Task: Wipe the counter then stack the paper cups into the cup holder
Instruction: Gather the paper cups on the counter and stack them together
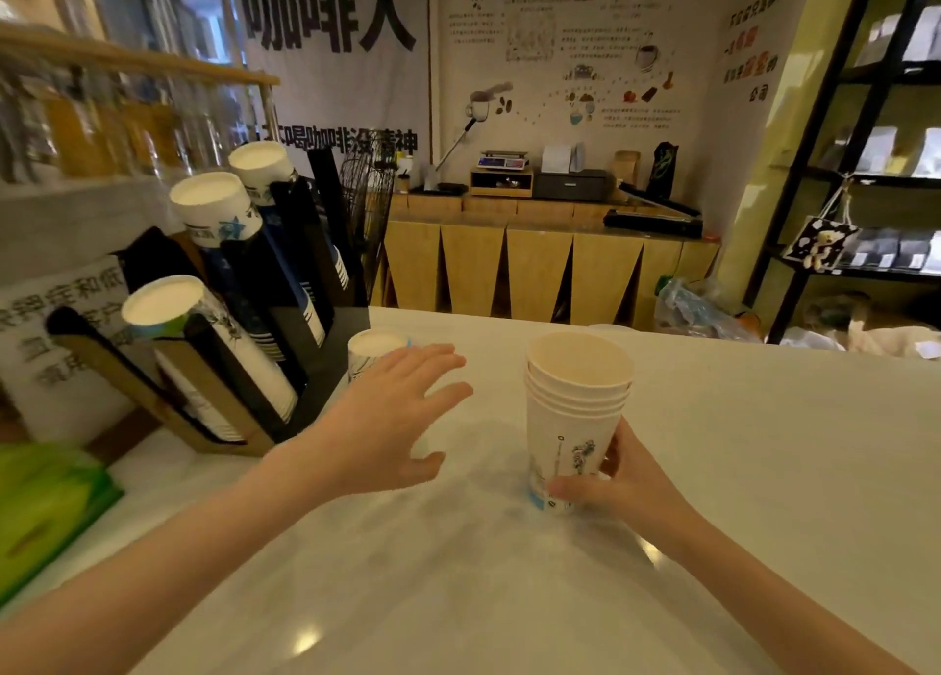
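A nested stack of white paper cups (573, 409) stands upright on the white counter (738, 470), mouths up. My right hand (608, 486) grips its lower part from the right. My left hand (392, 420) hovers open, fingers spread, just left of the stack and in front of an upside-down cup (374, 348). The black cup holder (285, 287) stands at the left with three slanted rows of cups, bottoms facing me.
A green packet (46, 506) lies at the counter's left edge. Behind the counter are a wooden cabinet (534, 267) with a scale and a printer, a plastic bag (697, 313), and a black shelf (865, 165) at the right.
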### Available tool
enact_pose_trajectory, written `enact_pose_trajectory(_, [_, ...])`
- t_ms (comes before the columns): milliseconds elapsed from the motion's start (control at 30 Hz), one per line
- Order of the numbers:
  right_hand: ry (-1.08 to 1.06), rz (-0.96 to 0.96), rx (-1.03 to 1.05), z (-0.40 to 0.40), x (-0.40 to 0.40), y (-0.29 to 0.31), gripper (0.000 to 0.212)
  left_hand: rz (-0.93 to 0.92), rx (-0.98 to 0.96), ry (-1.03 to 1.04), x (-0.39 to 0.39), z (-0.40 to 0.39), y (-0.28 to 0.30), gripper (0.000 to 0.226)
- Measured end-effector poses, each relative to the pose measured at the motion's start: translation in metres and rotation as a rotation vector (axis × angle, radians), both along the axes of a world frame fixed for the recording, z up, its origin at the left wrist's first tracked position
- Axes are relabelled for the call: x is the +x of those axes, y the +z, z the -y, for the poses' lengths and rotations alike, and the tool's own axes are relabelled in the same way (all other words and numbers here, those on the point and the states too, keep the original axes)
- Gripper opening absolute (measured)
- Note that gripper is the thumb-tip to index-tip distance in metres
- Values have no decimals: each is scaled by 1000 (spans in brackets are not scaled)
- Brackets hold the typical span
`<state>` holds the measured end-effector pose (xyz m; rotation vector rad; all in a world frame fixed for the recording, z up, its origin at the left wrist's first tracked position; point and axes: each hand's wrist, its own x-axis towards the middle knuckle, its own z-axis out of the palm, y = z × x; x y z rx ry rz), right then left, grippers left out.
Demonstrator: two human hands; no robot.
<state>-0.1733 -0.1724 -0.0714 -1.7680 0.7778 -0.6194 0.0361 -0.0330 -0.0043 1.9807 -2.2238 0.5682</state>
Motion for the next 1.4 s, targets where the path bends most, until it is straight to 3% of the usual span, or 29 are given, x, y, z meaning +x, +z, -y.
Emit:
enact_pose_trajectory(100, [-35, -84, -2, -5, -5, -2, 86, 358, 205, 5, 6, 3, 1, 61])
enact_pose_trajectory(267, [-230, -258, -254, -35, -27, 3, 48, 716, 327, 90, 18, 11, -7, 73])
enact_pose_trajectory(367, [-166, -221, -311, -48, -27, 11, 38, 811, 318, 126, 25, 17, -12, 74])
enact_pose_trajectory(633, [-360, -103, -316, -31, -15, 14, 68, 847, 9, 121, 56, 24, -3, 51])
enact_pose_trajectory(700, [-372, -96, -314, -28, -15, 12, 73, 707, -93, 151, 66, 27, 9, 49])
enact_pose_trajectory(733, [-371, -92, -308, -27, -15, 12, 77, 551, -110, 201, 70, 28, 16, 54])
enact_pose_trajectory(867, [-328, -80, -298, -24, -14, 13, 84, -419, -264, 230, 48, 27, 58, 69])
enact_pose_trajectory(967, [-291, -38, -294, -21, -13, 14, 83, -1195, -253, 25, 16, 30, 75, 63])
enact_pose_trajectory(1000, [-281, -27, -293, -19, -12, 15, 84, -1357, -230, -74, 8, 33, 76, 65])
enact_pose_trajectory(1067, [-264, -4, -282, -17, -13, 17, 84, -1519, -232, -220, -7, 43, 74, 61])
enact_pose_trajectory(1167, [-237, 27, -256, -15, -14, 20, 84, -1611, -223, -340, -30, 58, 74, 58])
enact_pose_trajectory(1400, [-194, 62, -233, -15, -12, 23, 73, -1487, -149, -215, -59, 74, 58, 89])
